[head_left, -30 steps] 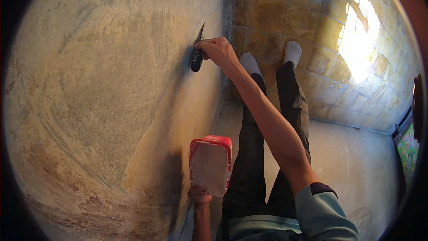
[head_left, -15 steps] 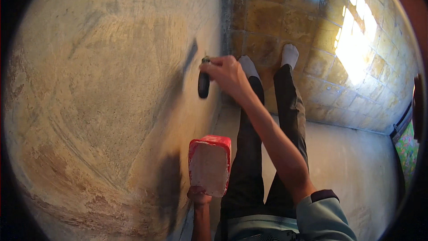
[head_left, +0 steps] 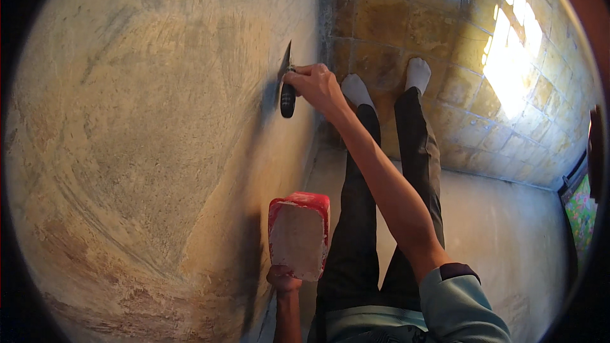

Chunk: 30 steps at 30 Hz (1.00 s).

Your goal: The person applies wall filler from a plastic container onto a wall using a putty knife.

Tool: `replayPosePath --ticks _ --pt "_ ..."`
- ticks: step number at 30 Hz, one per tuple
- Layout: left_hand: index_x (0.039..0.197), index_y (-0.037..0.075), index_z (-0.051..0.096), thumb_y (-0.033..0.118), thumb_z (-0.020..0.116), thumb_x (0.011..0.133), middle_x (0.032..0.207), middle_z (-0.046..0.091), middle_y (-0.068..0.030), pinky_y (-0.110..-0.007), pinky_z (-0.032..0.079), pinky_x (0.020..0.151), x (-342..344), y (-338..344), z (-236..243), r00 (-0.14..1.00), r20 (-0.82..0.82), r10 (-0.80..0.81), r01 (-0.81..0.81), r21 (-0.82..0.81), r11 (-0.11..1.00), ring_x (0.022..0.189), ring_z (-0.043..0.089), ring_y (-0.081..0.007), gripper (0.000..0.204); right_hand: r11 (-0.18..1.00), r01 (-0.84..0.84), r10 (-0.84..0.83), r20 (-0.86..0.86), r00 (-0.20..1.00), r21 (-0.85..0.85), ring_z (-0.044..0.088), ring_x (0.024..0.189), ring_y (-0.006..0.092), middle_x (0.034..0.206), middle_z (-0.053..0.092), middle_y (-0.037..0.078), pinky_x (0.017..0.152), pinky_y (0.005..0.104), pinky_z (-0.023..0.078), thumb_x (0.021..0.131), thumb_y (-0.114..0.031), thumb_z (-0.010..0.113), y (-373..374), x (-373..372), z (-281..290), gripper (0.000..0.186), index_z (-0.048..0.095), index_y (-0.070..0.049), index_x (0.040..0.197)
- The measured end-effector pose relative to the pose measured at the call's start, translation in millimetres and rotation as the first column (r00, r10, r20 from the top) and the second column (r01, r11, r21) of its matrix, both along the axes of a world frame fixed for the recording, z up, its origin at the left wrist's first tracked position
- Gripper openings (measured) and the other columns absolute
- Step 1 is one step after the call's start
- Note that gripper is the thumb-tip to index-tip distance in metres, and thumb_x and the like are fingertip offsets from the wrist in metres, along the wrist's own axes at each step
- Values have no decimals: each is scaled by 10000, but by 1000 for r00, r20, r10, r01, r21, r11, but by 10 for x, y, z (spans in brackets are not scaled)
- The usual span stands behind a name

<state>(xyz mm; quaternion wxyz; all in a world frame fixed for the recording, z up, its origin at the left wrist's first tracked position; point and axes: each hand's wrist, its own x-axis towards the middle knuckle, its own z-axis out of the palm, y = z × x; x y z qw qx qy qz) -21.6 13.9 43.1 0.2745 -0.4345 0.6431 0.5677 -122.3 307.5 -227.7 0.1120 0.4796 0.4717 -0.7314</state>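
Observation:
My right hand (head_left: pixel 316 87) is closed on a putty knife (head_left: pixel 288 101), gripping it near where its black handle meets the thin dark blade. The blade points away from me, its tip at or very near the plastered wall (head_left: pixel 159 133) on my left; contact is hard to tell. Lower down, my left hand (head_left: pixel 283 278) grips a red plastic tub (head_left: pixel 311 199) at its near end. A pale, greyish paste-like material shows across the tub, with smears on its rim. Most of the left fingers are hidden by the tub.
The wall has rough, discoloured patches and a brown, flaking area (head_left: pixel 121 305) low in view. My feet in white socks (head_left: pixel 358 91) are on brown floor tiles (head_left: pixel 381 19). Bright sunlight (head_left: pixel 511 57) falls at the right. A flowered cloth (head_left: pixel 579 213) shows at the far right edge.
My right hand has moved slightly up the picture with the putty knife, whose blade now shows clearly beside the wall. The tub in my left hand has hardly moved.

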Motion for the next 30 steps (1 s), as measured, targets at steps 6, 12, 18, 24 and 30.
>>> replayPosePath --ticks 6,12,18,24,30 --pt "1255 -10 526 116 512 630 1194 584 -127 -388 462 944 80 -459 54 998 59 7 -6 -12 1000 1100 565 -286 637 995 -62 58 -58 997 -72 538 607 118 597 556 70 595 304 436 790 -350 636 -19 153 798 393 670 41 786" --pt "1283 -13 509 122 512 632 1227 573 -134 -423 435 1004 214 -582 -127 996 84 -4 -4 98 995 1165 540 -307 665 999 -38 38 11 999 -6 567 651 115 634 586 56 642 300 452 810 -308 631 177 291 514 351 700 29 878" --pt "1290 -11 503 123 514 625 1239 566 -137 -425 426 1016 213 -601 -64 994 106 -9 0 85 996 1177 531 -311 679 985 64 -43 -129 991 160 623 593 236 631 626 176 606 360 493 759 -309 608 229 -72 -153 345 658 27 703" --pt "1298 -9 497 124 515 618 1251 559 -140 -426 417 1029 200 -566 -36 994 107 -13 3 94 996 1188 522 -314 693 999 -16 16 -8 1000 38 550 580 146 565 554 82 587 325 448 793 -366 639 195 -140 302 403 681 22 692" --pt "1305 -7 491 124 517 611 1263 552 -144 -427 408 1041 155 -428 -90 994 108 -24 8 144 990 1200 512 -318 707 998 -50 47 -64 997 -41 511 613 85 559 476 121 578 322 443 803 -296 650 107 70 1140 398 674 71 955"
